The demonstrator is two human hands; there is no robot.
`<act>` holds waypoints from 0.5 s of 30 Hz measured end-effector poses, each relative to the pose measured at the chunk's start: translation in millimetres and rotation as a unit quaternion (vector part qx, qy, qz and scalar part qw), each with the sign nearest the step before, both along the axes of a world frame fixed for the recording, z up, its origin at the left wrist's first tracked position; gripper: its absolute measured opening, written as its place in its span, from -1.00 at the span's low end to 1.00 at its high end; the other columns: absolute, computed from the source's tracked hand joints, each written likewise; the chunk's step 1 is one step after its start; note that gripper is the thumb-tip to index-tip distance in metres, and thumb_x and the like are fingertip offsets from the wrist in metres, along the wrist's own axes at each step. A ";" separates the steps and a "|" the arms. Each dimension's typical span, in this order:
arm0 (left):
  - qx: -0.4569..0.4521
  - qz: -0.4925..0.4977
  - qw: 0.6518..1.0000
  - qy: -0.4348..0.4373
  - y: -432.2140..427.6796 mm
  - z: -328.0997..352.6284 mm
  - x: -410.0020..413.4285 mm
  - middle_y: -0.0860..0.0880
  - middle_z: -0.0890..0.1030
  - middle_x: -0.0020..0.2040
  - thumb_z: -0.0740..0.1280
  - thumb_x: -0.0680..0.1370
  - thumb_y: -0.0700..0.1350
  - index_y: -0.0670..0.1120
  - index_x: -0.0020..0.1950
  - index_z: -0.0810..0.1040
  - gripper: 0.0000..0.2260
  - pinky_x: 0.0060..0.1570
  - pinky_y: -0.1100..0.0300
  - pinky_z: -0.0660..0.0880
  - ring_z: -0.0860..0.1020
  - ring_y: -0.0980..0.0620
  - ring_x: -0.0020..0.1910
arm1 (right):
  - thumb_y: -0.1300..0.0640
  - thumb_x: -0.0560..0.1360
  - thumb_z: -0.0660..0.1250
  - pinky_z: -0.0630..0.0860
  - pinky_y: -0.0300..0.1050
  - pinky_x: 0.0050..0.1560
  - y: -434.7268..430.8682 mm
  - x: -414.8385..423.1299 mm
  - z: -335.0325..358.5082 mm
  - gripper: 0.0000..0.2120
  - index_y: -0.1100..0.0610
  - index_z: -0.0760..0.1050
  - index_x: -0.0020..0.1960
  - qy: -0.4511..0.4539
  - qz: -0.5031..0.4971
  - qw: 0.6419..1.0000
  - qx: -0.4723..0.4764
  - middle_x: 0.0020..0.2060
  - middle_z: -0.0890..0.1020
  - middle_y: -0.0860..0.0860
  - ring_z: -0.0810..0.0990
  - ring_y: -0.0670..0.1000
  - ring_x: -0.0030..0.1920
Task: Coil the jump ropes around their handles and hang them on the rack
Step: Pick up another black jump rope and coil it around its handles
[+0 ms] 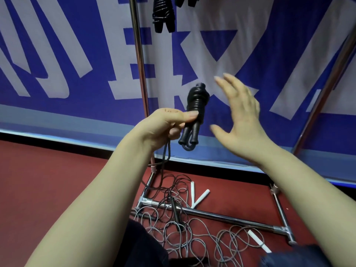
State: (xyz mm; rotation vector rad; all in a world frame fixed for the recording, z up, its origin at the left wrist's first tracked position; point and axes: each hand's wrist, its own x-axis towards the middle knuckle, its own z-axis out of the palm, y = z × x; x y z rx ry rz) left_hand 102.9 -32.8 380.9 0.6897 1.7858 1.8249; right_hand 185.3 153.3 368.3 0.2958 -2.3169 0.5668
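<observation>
left hand is pinching upright black coiled jump rope | right hand is hovering just beside, fingers spread | chrome metal rack is standing behind

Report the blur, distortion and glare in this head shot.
Head view: the right hand looks soft, likely motion blur; the coiled black rope in the left hand is sharper; the rack uprights lean apart from wide-angle distortion; glare streaks the floor bar.
</observation>
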 end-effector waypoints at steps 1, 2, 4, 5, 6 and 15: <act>-0.025 -0.016 0.999 -0.011 2.3 -0.6 1.0 0.04 0.41 -0.54 0.51 0.33 -0.08 -0.26 -0.09 0.48 -0.65 -0.59 0.42 0.12 0.24 0.21 -0.65 | 0.14 0.36 0.38 -0.17 -0.10 0.47 -0.8 -0.2 0.0 -0.19 -0.05 0.14 0.54 0.017 0.008 0.998 0.066 0.54 0.16 -0.01 0.05 0.07 0.54; -0.049 -0.029 0.998 -0.026 4.6 0.0 4.4 0.07 0.40 -0.58 0.48 0.35 -0.12 -0.24 -0.14 0.47 -0.73 -0.60 0.43 0.09 0.24 0.21 -0.67 | 0.08 0.35 0.37 -0.21 -0.08 0.48 -1.2 -2.8 -1.0 -0.24 -0.03 0.22 0.52 0.027 0.024 0.992 0.120 0.54 0.18 0.00 0.03 0.08 0.55; -0.083 -0.050 0.994 -0.042 8.2 -0.4 6.8 0.05 0.43 -0.59 0.45 0.36 -0.11 -0.19 -0.19 0.48 -0.79 -0.57 0.44 0.12 0.28 0.22 -0.65 | -0.01 0.39 0.31 -0.04 0.06 0.51 -2.2 -8.6 -4.8 -0.47 0.07 0.46 0.34 0.030 0.075 0.983 0.163 0.45 0.39 0.03 0.20 0.10 0.50; -0.093 -0.065 0.992 -0.048 9.4 -2.0 5.3 0.02 0.47 -0.55 0.49 0.36 -0.10 -0.20 -0.17 0.50 -0.76 -0.50 0.48 0.21 0.34 0.20 -0.60 | -0.03 0.41 0.30 0.16 0.12 0.46 -2.1 -9.6 -6.5 -0.57 0.11 0.53 0.23 0.013 0.104 0.983 0.151 0.35 0.50 0.04 0.34 0.10 0.43; -0.104 -0.075 0.990 -0.054 9.7 -3.0 5.1 -0.03 0.52 -0.47 0.52 0.35 -0.06 -0.21 -0.14 0.52 -0.71 -0.37 0.49 0.31 0.42 0.17 -0.50 | -0.04 0.43 0.34 0.34 0.09 0.34 -2.1 -9.0 -7.2 -0.63 0.15 0.56 0.14 -0.019 0.130 0.984 0.121 0.22 0.59 0.04 0.46 0.08 0.30; -0.006 -0.102 0.977 -0.188 5.0 3.1 17.2 -0.07 0.41 -0.56 0.13 0.55 -0.22 -0.24 -0.25 0.51 -0.75 -0.70 0.48 0.14 0.23 0.21 -0.75 | -0.04 0.44 0.45 0.49 -0.09 -0.43 -17.6 9.7 1.0 -0.69 0.19 0.49 -0.22 -0.147 0.135 0.967 -0.160 -0.37 0.60 0.12 0.58 0.10 -0.40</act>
